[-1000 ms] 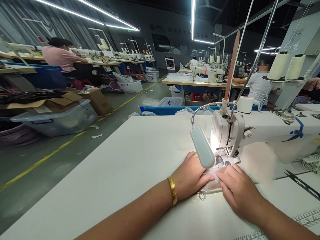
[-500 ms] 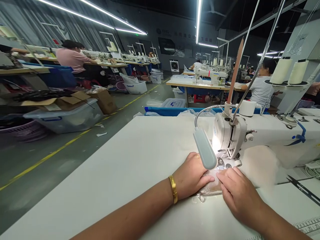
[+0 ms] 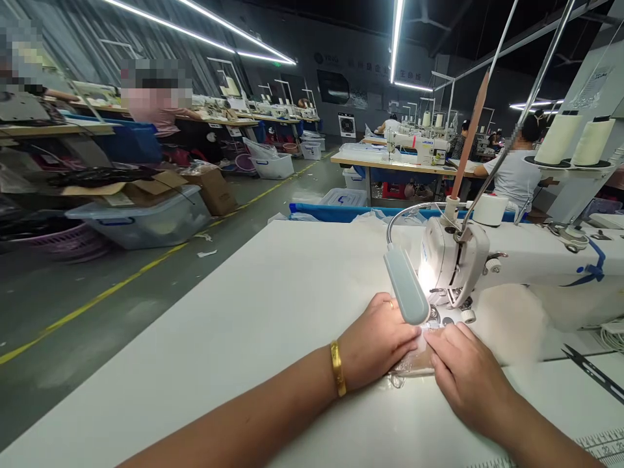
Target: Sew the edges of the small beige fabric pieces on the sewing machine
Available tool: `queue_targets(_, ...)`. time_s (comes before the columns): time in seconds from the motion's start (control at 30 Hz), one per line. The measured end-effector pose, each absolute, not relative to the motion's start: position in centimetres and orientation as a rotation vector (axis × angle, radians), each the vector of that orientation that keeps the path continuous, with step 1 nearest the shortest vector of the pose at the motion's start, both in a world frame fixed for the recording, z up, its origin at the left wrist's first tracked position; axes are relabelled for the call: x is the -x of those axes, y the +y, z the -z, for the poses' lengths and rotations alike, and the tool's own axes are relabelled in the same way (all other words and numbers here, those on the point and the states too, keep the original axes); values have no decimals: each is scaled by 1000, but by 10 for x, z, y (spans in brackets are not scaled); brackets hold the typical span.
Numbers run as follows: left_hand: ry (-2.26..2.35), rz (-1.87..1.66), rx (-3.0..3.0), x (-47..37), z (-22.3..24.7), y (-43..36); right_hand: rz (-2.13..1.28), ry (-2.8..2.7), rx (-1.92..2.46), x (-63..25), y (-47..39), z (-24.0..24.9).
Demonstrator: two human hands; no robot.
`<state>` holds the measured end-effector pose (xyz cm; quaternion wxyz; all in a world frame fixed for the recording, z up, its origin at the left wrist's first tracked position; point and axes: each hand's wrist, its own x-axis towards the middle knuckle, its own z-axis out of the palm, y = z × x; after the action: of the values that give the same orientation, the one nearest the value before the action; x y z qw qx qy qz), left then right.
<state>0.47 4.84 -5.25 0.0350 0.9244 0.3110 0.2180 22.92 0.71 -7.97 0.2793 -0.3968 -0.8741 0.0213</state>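
Note:
A small piece of pale, sheer, shiny fabric [image 3: 414,363] lies just in front of the sewing machine's [image 3: 441,260] needle area. My left hand [image 3: 373,338], with a gold bracelet at the wrist, grips its left side, thumb and fingers close together. Part of those fingers is hidden behind the grey-green lamp head [image 3: 407,286]. On the right side, my right hand [image 3: 463,364] pinches the same fabric, its fingertips almost meeting the left thumb. A small loop [image 3: 397,381] sticks out from the fabric's near edge. The lamp covers part of the presser foot area.
Black thread snips [image 3: 595,374] and a clear ruler [image 3: 604,445] lie on the white table [image 3: 292,312] at right. Thread cones [image 3: 558,138] stand above the machine. Past the table are a blue cloth trough [image 3: 322,211], plastic bins [image 3: 146,218] and people at other machines.
The left thumb has moved up along the fabric, closer to the right fingertips. The right hand stays on the fabric. The whole view has shifted slightly as the head turned left.

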Motion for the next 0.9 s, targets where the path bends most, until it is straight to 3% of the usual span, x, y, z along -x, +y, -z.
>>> queue_targets(0.9,986,-727,-2826,-5,60,52,-54,-2315,1127,-237,10,78)
